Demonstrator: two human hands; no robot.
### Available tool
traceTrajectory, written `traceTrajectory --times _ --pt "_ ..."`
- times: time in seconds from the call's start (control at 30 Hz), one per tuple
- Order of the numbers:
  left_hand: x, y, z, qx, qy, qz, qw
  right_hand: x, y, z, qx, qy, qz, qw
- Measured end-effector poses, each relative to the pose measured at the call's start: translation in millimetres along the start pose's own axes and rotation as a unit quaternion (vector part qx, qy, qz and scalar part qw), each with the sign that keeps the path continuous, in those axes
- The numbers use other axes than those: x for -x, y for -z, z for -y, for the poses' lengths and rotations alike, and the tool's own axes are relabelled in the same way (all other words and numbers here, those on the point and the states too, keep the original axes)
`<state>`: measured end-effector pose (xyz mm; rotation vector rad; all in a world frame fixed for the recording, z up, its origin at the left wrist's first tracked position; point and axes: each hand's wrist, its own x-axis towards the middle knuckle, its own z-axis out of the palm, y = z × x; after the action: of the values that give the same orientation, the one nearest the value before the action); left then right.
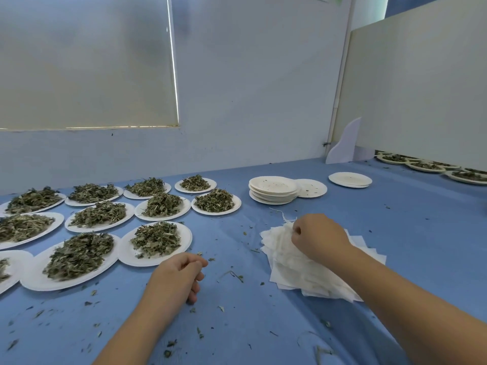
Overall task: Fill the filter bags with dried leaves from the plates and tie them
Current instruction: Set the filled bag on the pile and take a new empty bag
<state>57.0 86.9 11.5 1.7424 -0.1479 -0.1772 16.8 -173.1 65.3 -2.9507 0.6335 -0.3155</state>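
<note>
Right grip (319, 238) pinches filter bags (297, 270) at their edge; left grip (176, 275) (loosely curled) beside plate (147, 262) rim.

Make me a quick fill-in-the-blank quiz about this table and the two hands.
1. The plates of dried leaves lie on the person's ____ side.
2. The right hand pinches at the pile of filter bags, which are ____ in colour.
3. The tablecloth is ____.
Missing words: left; white; blue.
</note>
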Motion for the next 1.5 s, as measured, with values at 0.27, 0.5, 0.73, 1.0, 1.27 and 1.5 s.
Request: traceTrajectory --times 0.27,0.5,0.73,1.0,1.27,1.5 --pt "18 -5 -19 -0.055 -0.065 -0.018 0.996 30 41 16 -0.319 0.112 -0.087 0.937" --pt "31 27 -51 0.085 -0.160 -0.148 0.972 60 58 74 -0.515 0.191 0.015 0.836" --pt "44 83 -58 0.113 -0.059 -0.122 0.984 66 45 131 -0.615 0.213 0.131 0.748" --pt "92 153 -25 -0.090 -0.118 -0.024 0.989 86 7 192 -0.530 0.273 0.209 0.775" --pt "90 181 -2 -0.110 -0.025 0.027 0.993 90 -31 224 -0.485 0.265 0.234 0.800" --pt "81 205 -3 -0.047 0.022 -0.056 0.997 26 -40 206 -0.509 0.057 0.143 0.847"
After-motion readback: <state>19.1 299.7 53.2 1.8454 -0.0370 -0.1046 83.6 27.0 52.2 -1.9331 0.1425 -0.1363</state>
